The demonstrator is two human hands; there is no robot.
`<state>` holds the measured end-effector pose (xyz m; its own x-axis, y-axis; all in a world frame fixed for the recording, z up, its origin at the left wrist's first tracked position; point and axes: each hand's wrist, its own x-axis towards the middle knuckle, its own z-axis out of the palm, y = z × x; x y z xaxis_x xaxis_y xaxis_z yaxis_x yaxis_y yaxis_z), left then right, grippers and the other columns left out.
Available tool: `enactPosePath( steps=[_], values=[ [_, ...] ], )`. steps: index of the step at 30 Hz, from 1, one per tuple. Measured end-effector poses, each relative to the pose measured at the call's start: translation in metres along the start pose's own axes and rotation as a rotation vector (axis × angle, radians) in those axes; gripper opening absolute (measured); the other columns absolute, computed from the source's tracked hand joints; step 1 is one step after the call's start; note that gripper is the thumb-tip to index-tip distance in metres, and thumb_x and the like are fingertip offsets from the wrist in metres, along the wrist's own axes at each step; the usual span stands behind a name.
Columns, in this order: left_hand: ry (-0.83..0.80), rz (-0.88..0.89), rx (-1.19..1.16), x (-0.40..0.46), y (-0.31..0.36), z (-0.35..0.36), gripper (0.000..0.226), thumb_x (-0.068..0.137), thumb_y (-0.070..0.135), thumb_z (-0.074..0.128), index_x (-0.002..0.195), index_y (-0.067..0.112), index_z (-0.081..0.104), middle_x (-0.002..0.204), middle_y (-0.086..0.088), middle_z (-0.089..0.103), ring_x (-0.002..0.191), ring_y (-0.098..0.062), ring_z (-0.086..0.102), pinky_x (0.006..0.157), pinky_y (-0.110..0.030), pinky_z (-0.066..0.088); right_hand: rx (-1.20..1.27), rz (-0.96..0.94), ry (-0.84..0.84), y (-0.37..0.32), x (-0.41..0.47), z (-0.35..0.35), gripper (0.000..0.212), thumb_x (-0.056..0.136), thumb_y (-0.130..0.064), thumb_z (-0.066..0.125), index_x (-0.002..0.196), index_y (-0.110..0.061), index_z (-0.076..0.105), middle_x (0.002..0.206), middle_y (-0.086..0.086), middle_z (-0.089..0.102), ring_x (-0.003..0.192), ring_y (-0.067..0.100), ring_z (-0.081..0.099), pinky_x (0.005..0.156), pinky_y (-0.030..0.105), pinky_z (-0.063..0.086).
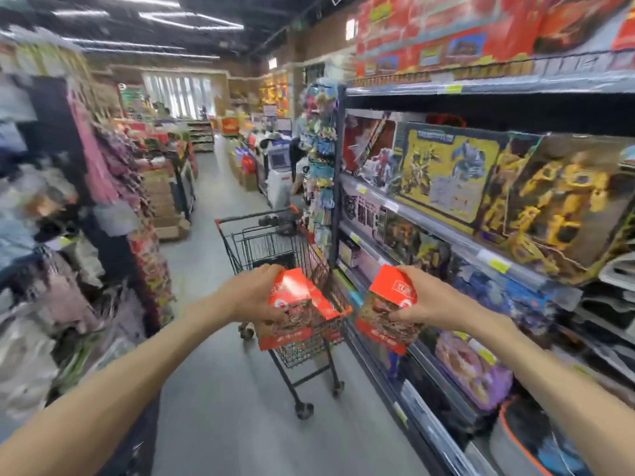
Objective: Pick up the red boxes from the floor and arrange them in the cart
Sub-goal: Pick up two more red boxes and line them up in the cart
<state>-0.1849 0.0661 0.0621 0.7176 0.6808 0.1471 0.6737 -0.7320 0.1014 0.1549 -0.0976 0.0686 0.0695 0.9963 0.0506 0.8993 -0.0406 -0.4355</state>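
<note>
You carry one red box [287, 309] clenched in your left hand [256, 297] above the cart [275, 242], another red box [390, 305] gripped by your right hand [422, 304] just beside it, both raised for loading.

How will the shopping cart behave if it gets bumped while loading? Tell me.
The shopping cart stands on caster wheels on smooth floor, so it will probably roll away. Its wire basket looks stiff. Nearly empty, it is likely light and easily shoved.

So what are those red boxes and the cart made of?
The red boxes look like glossy printed cardboard: sharp folded edges, picture fronts. The cart looks like dark painted metal wire: thin grid walls, with a red trim that may be plastic.
</note>
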Motion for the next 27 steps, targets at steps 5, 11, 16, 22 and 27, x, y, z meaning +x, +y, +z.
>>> enactPosePath(
  steps=[5, 11, 16, 22, 27],
  values=[
    [-0.014, -0.079, -0.025, 0.060, -0.072, 0.017, 0.088, 0.065, 0.056, 0.082, 0.135, 0.019, 0.044, 0.120, 0.000, 0.060, 0.101, -0.021, 0.060, 0.086, -0.037, 0.051, -0.022, -0.102, -0.059, -0.004, 0.123, 0.018, 0.079, 0.071, -0.054, 0.082, 0.134, -0.035, 0.039, 0.110, -0.006, 0.059, 0.090, 0.011, 0.062, 0.079, 0.041, 0.057],
    [-0.053, -0.140, -0.035, 0.158, -0.149, 0.034, 0.084, 0.063, 0.061, 0.080, 0.128, 0.022, 0.045, 0.114, 0.002, 0.059, 0.097, -0.019, 0.060, 0.083, -0.040, 0.052, -0.009, -0.164, -0.115, 0.020, 0.282, 0.028, 0.089, 0.065, -0.058, 0.081, 0.138, -0.034, 0.038, 0.115, -0.008, 0.057, 0.097, 0.012, 0.062, 0.084, 0.041, 0.056],
    [-0.029, -0.191, -0.074, 0.234, -0.208, 0.034, 0.095, 0.064, 0.060, 0.080, 0.139, 0.019, 0.039, 0.124, 0.001, 0.057, 0.105, -0.019, 0.058, 0.090, -0.040, 0.051, -0.031, -0.213, -0.133, 0.022, 0.408, 0.030, 0.093, 0.065, -0.058, 0.082, 0.142, -0.035, 0.036, 0.120, -0.010, 0.056, 0.097, 0.008, 0.060, 0.081, 0.036, 0.055],
    [-0.020, -0.234, -0.082, 0.298, -0.290, 0.040, 0.098, 0.061, 0.064, 0.079, 0.139, 0.020, 0.038, 0.126, 0.000, 0.058, 0.105, -0.020, 0.058, 0.090, -0.041, 0.052, -0.048, -0.246, -0.158, -0.002, 0.529, 0.045, 0.074, 0.070, -0.048, 0.083, 0.130, -0.033, 0.041, 0.106, -0.007, 0.059, 0.087, 0.009, 0.062, 0.075, 0.039, 0.057],
    [-0.026, -0.201, -0.076, 0.352, -0.377, 0.050, 0.104, 0.059, 0.068, 0.077, 0.141, 0.020, 0.036, 0.130, -0.001, 0.057, 0.109, -0.021, 0.058, 0.092, -0.042, 0.052, -0.028, -0.232, -0.143, -0.023, 0.617, 0.074, 0.072, 0.075, -0.045, 0.082, 0.128, -0.038, 0.034, 0.107, -0.011, 0.055, 0.087, 0.007, 0.060, 0.073, 0.034, 0.055]
  ],
)
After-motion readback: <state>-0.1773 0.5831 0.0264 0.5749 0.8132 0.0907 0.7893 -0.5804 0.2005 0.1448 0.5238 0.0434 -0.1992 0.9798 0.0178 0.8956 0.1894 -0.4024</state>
